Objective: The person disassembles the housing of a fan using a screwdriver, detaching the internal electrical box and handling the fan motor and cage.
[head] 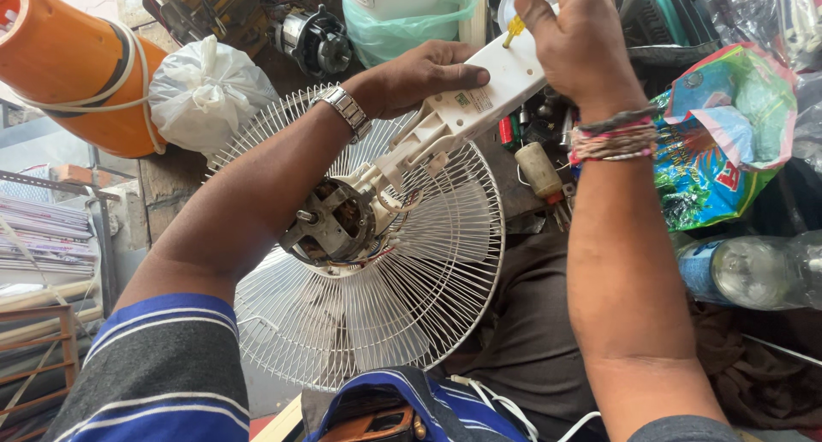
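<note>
A white wire fan guard (428,279) lies across my lap with the bare fan motor (336,223) and its loose wires at the centre. A white plastic fan neck and base (479,99) sticks up from the motor toward the bench. My left hand (424,74), with a metal watch on the wrist, grips the side of this white base. My right hand (575,39), with thread bands on the wrist, holds a yellow-handled screwdriver (529,5) whose tip points down at the base's top face.
An orange cylinder (68,65) and a tied white plastic bag (201,91) lie at the left. Another motor (312,39) and a green-bagged appliance (398,14) sit behind. A colourful bag (728,134) and a plastic bottle (753,271) are at the right. Small parts (539,168) litter the bench.
</note>
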